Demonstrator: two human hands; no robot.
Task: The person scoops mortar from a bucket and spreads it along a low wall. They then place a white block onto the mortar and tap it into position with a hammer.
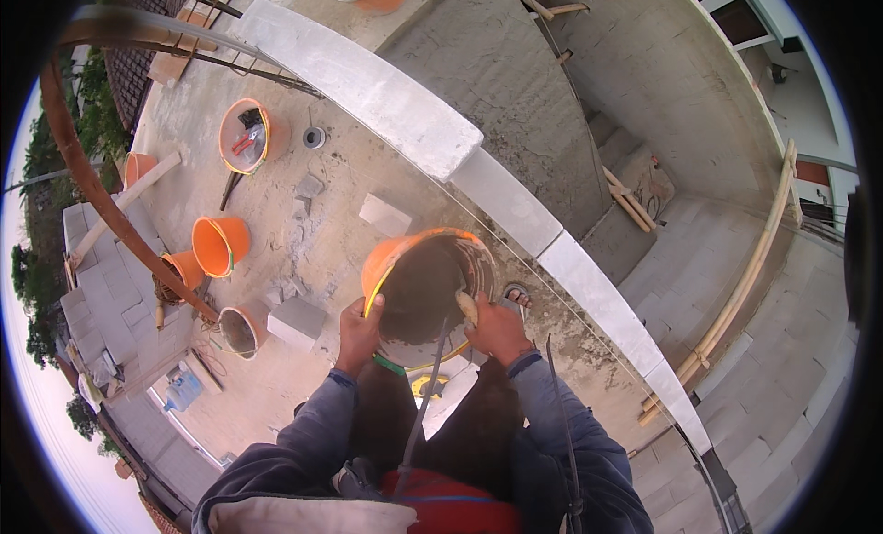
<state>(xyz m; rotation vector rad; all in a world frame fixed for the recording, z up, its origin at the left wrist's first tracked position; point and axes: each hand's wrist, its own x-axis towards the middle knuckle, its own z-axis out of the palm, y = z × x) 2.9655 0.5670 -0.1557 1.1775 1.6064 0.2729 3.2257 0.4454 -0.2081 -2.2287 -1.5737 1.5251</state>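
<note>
An orange bucket (379,262) with grey wet mortar (418,290) inside stands tilted in front of my body. My left hand (359,333) is closed on its near left rim, by the yellow edge. In my right hand (498,332), at the bucket's near right side, is a tool with a rounded wooden handle (467,306); its working end cannot be made out against the mortar. Beneath the bucket, between my legs, a pale block surface and a yellow object (429,387) partly show.
A low wall of pale blocks (515,203) runs diagonally on the right, with a deep drop beyond it. Several orange buckets (221,246) stand on the left. Loose blocks (296,322) and rubble lie on the concrete floor. A rusty bent bar (120,223) arches across the left.
</note>
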